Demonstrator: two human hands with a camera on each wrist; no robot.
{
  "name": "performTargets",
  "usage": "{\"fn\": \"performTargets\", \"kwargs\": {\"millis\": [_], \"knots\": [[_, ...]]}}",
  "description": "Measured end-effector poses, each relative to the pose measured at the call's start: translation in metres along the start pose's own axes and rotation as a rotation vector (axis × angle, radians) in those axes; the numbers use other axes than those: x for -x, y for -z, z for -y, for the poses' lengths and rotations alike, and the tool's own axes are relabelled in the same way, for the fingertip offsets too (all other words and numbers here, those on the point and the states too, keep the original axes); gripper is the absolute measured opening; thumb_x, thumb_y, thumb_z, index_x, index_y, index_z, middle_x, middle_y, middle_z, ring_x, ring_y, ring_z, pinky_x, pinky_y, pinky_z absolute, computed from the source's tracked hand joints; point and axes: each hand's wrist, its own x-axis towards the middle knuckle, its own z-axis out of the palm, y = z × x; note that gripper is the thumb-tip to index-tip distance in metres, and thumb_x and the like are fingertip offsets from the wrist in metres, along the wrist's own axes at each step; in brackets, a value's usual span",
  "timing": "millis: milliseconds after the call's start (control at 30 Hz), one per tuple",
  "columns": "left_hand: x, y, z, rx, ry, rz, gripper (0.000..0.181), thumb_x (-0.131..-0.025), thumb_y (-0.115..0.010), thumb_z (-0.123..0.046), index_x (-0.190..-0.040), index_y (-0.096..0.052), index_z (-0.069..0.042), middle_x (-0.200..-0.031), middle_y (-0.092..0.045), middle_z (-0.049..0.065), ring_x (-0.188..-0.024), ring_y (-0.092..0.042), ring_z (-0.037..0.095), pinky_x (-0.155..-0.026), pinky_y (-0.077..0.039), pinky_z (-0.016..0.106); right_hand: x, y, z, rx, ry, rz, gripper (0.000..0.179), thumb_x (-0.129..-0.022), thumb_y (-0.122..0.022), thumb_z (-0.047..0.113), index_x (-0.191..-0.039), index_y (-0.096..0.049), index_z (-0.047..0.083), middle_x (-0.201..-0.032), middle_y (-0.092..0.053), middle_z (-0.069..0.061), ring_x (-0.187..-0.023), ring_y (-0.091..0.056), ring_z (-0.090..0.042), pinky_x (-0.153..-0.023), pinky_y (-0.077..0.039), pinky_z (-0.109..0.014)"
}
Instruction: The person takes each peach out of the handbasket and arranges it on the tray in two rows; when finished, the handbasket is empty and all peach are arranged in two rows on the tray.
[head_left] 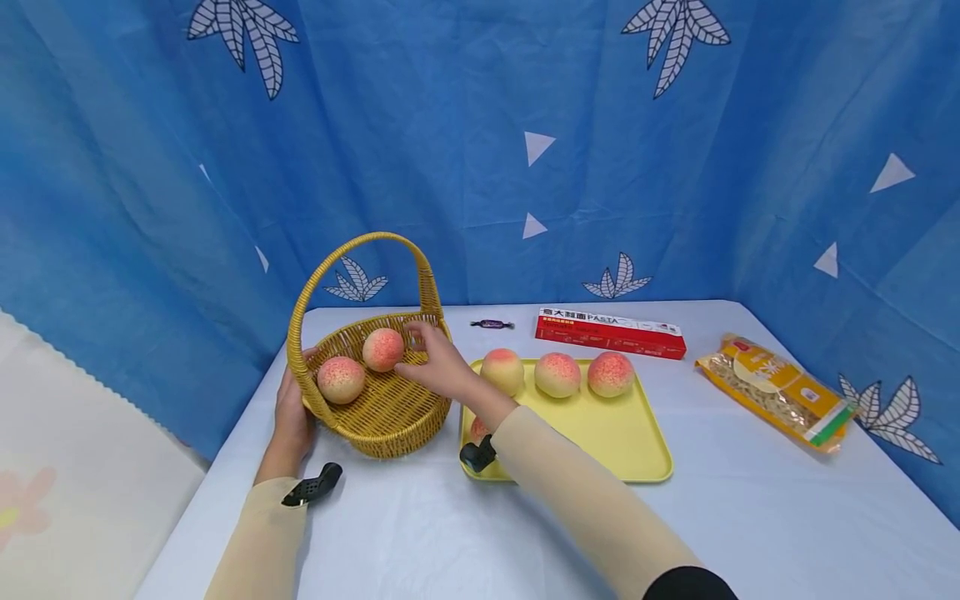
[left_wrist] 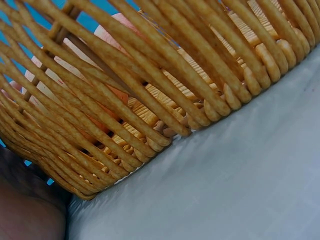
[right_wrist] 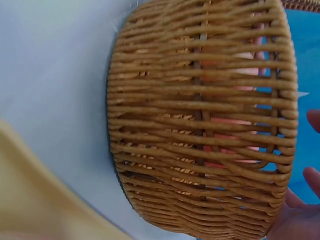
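Observation:
A yellow-brown wicker basket (head_left: 405, 417) with a tall arched handle stands at the left of the table. Two pink-speckled peaches (head_left: 341, 380) lie inside it. At the basket's left side, my left hand (head_left: 292, 417) holds the wall, fingertips over the rim. My right hand (head_left: 446, 364) reaches over the right rim, thumb and fingers spread beside the farther peach (head_left: 383, 350), with a small gap visible. In the right wrist view, the weave of the basket (right_wrist: 200, 120) hides most of the peaches, and part of the right hand (right_wrist: 300, 220) shows at the edge.
A yellow tray (head_left: 600, 454) right of the basket bears several more peaches (head_left: 557, 375), one partly under my right forearm. Behind lie a purple-wrapped candy (head_left: 492, 324) and a red pasta box (head_left: 611, 333). A yellow food bag (head_left: 776, 392) lies far right. Blue cloth (head_left: 480, 167) hangs behind.

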Motion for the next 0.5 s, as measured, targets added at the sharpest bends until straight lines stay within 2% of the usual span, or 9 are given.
{"fn": "performTargets", "kwargs": {"millis": [100,333,500], "knots": [[0.0,0.0,0.0,0.002,-0.005,0.001,0.05,-0.105,-0.04,-0.048,-0.149,-0.04,-0.025,-0.154,-0.035,-0.004,-0.143,-0.029,0.011,-0.105,-0.034,0.018,-0.006,-0.001,-0.001,0.055,0.006,-0.018,0.07,-0.092,-0.072,0.02,-0.151,-0.035,0.013,-0.154,-0.04,-0.013,-0.135,-0.05,-0.031,-0.105,-0.048,-0.045],[-0.001,0.001,-0.001,0.027,-0.014,0.006,0.049,-0.105,-0.042,-0.046,-0.148,-0.041,-0.022,-0.149,-0.039,-0.003,-0.136,-0.036,0.01,-0.101,-0.035,0.018,-0.019,-0.005,-0.004,0.26,0.003,-0.039,0.072,-0.092,-0.072,0.028,-0.152,-0.034,0.014,-0.152,-0.042,-0.008,-0.13,-0.053,-0.024,-0.107,-0.047,-0.039],[-0.002,0.001,0.0,0.02,0.004,-0.006,0.05,-0.104,-0.042,-0.048,-0.148,-0.042,-0.023,-0.15,-0.038,-0.006,-0.138,-0.034,0.009,-0.107,-0.032,0.022,-0.023,-0.009,-0.004,0.308,-0.028,-0.045,0.072,-0.092,-0.072,0.028,-0.153,-0.035,0.018,-0.152,-0.043,-0.006,-0.13,-0.054,-0.022,-0.107,-0.047,-0.041]]}}
